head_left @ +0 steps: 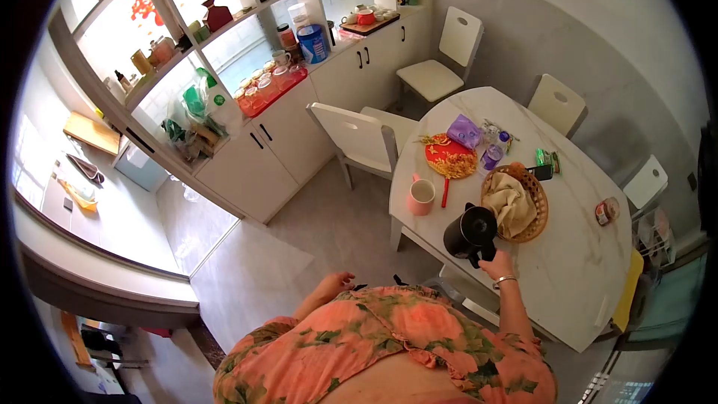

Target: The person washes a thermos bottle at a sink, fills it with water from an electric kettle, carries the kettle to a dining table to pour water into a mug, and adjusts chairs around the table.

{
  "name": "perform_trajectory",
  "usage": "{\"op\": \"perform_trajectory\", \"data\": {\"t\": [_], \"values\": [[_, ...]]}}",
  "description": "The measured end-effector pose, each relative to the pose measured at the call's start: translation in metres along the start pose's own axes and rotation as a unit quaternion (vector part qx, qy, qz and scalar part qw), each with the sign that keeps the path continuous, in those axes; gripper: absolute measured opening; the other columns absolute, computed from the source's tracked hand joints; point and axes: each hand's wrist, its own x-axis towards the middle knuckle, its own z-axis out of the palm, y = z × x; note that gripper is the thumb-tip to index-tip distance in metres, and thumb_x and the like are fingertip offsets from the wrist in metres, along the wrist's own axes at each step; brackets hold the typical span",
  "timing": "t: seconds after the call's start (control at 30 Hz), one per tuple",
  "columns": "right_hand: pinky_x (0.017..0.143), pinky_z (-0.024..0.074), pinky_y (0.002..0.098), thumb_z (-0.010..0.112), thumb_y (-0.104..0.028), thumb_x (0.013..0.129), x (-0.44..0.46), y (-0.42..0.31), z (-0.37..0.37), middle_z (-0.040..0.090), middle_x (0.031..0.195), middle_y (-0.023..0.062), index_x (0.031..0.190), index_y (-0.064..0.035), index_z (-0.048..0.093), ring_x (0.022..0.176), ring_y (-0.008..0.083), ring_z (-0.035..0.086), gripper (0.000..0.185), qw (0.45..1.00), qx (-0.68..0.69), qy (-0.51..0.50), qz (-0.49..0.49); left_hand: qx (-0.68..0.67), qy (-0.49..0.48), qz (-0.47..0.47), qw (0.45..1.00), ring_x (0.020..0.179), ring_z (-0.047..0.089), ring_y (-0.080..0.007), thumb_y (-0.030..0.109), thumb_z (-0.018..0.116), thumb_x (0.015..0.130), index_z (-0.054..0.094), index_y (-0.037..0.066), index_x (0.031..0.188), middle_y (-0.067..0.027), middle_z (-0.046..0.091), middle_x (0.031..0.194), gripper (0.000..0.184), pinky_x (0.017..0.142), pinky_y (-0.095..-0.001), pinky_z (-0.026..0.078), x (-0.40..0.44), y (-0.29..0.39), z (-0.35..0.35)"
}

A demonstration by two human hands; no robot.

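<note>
My right hand (497,265) is wrapped round the handle of a black kettle (469,230), held at the near left edge of the white table. I cannot tell whether the kettle's base touches the tabletop. Just behind it stands a pink mug (421,197) with a pale inside. To the kettle's right is a wicker basket (540,222) with a beige cloth (510,206) in it. My left hand (333,284) hangs low in front of my body, away from the table, holding nothing visible; its fingers are loosely bent and a little apart.
On the table (576,269) lie a red fan (450,158), a purple packet (464,132), a bottle (491,156), a phone (540,172) and a jar (606,212). White chairs (351,135) surround it. A shelved cabinet (254,172) lines the wall.
</note>
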Motion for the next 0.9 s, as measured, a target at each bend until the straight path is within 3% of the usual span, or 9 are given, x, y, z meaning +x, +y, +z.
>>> {"op": "perform_trajectory", "data": {"t": [0.17, 0.23, 0.33, 0.4, 0.47, 0.53, 0.63, 0.73, 0.9], "values": [[0.066, 0.0519, 0.0374, 0.077, -0.023, 0.063, -0.014, -0.014, -0.009, 0.067, 0.071, 0.013, 0.084, 0.0011, 0.065, 0.068, 0.0263, 0.066, 0.035, 1.0, 0.02, 0.018, 0.004, 0.019, -0.007, -0.014, 1.0, 0.09, 0.065, -0.0295, 0.03, 0.063, 0.085, 0.06, 0.008, 0.118, -0.0163, 0.067, 0.102, 0.04, 0.078, -0.039, 0.052, 0.002, 0.019, 0.0], [0.073, 0.0515, 0.0392, 0.077, -0.027, 0.065, -0.017, -0.004, -0.008, 0.067, 0.079, 0.0151, 0.092, 0.002, 0.063, 0.078, 0.0282, 0.066, 0.042, 0.998, -0.005, 0.021, -0.067, 0.035, -0.011, -0.008, 0.999, 0.089, 0.066, -0.0296, 0.031, 0.064, 0.085, 0.06, 0.008, 0.119, -0.0163, 0.067, 0.101, 0.041, 0.078, -0.039, 0.052, 0.003, 0.021, -0.003], [0.074, 0.0516, 0.0403, 0.074, -0.028, 0.069, -0.022, -0.006, -0.029, 0.067, 0.088, 0.02, 0.091, -0.0003, 0.065, 0.084, 0.0334, 0.064, 0.036, 0.99, -0.114, -0.077, 0.02, 0.062, -0.018, 0.006, 0.998, 0.088, 0.066, -0.0296, 0.033, 0.065, 0.084, 0.06, 0.009, 0.119, -0.0161, 0.068, 0.1, 0.042, 0.078, -0.0392, 0.052, 0.016, 0.004, -0.01], [0.071, 0.0511, 0.0411, 0.07, -0.023, 0.076, -0.034, -0.02, -0.049, 0.067, 0.086, 0.0159, 0.087, -0.0032, 0.065, 0.083, 0.0306, 0.064, 0.023, 0.993, -0.118, -0.013, 0.027, 0.077, -0.025, 0.011, 0.997, 0.088, 0.066, -0.0296, 0.033, 0.065, 0.084, 0.061, 0.009, 0.118, -0.016, 0.068, 0.1, 0.042, 0.078, -0.0395, 0.053, 0.023, -0.002, -0.022], [0.07, 0.0509, 0.0406, 0.068, -0.022, 0.078, -0.041, -0.053, -0.07, 0.068, 0.084, 0.014, 0.085, -0.0038, 0.065, 0.081, 0.0294, 0.065, 0.019, 0.991, -0.12, 0.045, 0.022, 0.065, -0.027, -0.012, 0.997, 0.088, 0.066, -0.0289, 0.034, 0.065, 0.085, 0.062, 0.009, 0.117, -0.0155, 0.068, 0.101, 0.042, 0.078, -0.0398, 0.053, 0.017, 0.014, -0.039], [0.068, 0.0508, 0.0402, 0.065, -0.02, 0.081, -0.041, -0.091, -0.085, 0.068, 0.082, 0.0121, 0.083, -0.0045, 0.064, 0.079, 0.0282, 0.065, 0.016, 0.986, -0.127, 0.105, 0.019, 0.074, -0.012, 0.026, 0.997, 0.088, 0.066, -0.0284, 0.035, 0.065, 0.085, 0.063, 0.008, 0.116, -0.0148, 0.068, 0.1, 0.041, 0.077, -0.04, 0.053, 0.026, 0.0, -0.049], [0.065, 0.051, 0.0372, 0.064, -0.019, 0.083, -0.031, -0.156, -0.079, 0.068, 0.077, 0.0105, 0.087, -0.004, 0.064, 0.073, 0.028, 0.066, 0.015, 0.981, -0.031, 0.175, -0.081, 0.064, -0.032, 0.014, 0.997, 0.089, 0.066, -0.028, 0.036, 0.065, 0.085, 0.062, 0.008, 0.117, -0.0138, 0.068, 0.103, 0.042, 0.078, -0.0394, 0.053, 0.03, -0.001, -0.07], [0.067, 0.0511, 0.0369, 0.066, -0.019, 0.081, -0.013, -0.225, -0.046, 0.068, 0.08, 0.0112, 0.09, -0.0041, 0.065, 0.074, 0.0282, 0.066, 0.018, 0.976, 0.054, 0.153, -0.146, 0.003, -0.029, -0.015, 0.999, 0.091, 0.065, -0.0271, 0.037, 0.064, 0.085, 0.061, 0.008, 0.118, -0.0127, 0.067, 0.106, 0.044, 0.078, -0.0389, 0.052, 0.045, -0.036, -0.087], [0.07, 0.0509, 0.0372, 0.069, -0.022, 0.079, 0.04, -0.329, 0.032, 0.068, 0.087, 0.0116, 0.098, -0.0035, 0.063, 0.078, 0.0279, 0.065, 0.028, 0.966, 0.08, 0.093, -0.229, -0.003, 0.069, -0.003, 0.998, 0.094, 0.064, -0.0301, 0.035, 0.062, 0.085, 0.061, 0.009, 0.119, -0.0132, 0.066, 0.109, 0.042, 0.081, -0.0411, 0.051, 0.056, -0.092, -0.143]]}}
